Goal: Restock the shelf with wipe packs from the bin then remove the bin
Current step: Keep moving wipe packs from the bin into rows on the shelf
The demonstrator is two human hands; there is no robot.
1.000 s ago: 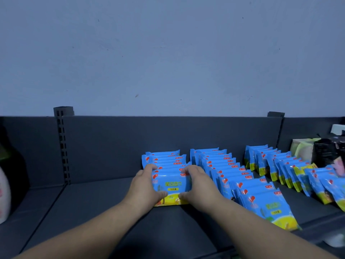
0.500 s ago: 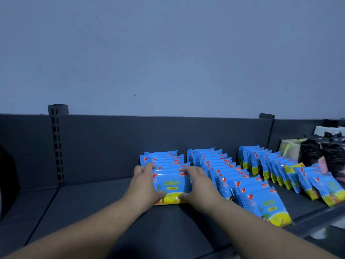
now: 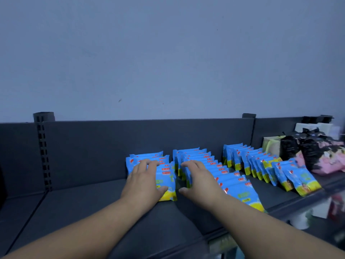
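Note:
Blue and yellow wipe packs stand in three rows on the dark grey shelf (image 3: 89,212). My left hand (image 3: 143,182) lies over the left row (image 3: 145,157), fingers spread across the pack tops and thumb against the front pack (image 3: 168,182). My right hand (image 3: 200,181) rests with relaxed fingers on the left side of the middle row (image 3: 237,186), its thumb in the gap between the two rows. A third row (image 3: 261,163) runs further right. No bin is in view.
Black and pink packages (image 3: 317,156) and pale boxes (image 3: 270,144) crowd the shelf's right end. A slotted upright post (image 3: 43,152) divides the back panel at the left. The bare shelf floor stretches left of the packs. A lower shelf with goods shows at the bottom right.
Both hands were clasping the left row's front pack from its sides. My right hand has let go and shifted right onto the middle row; my left hand has slid on top of the left row.

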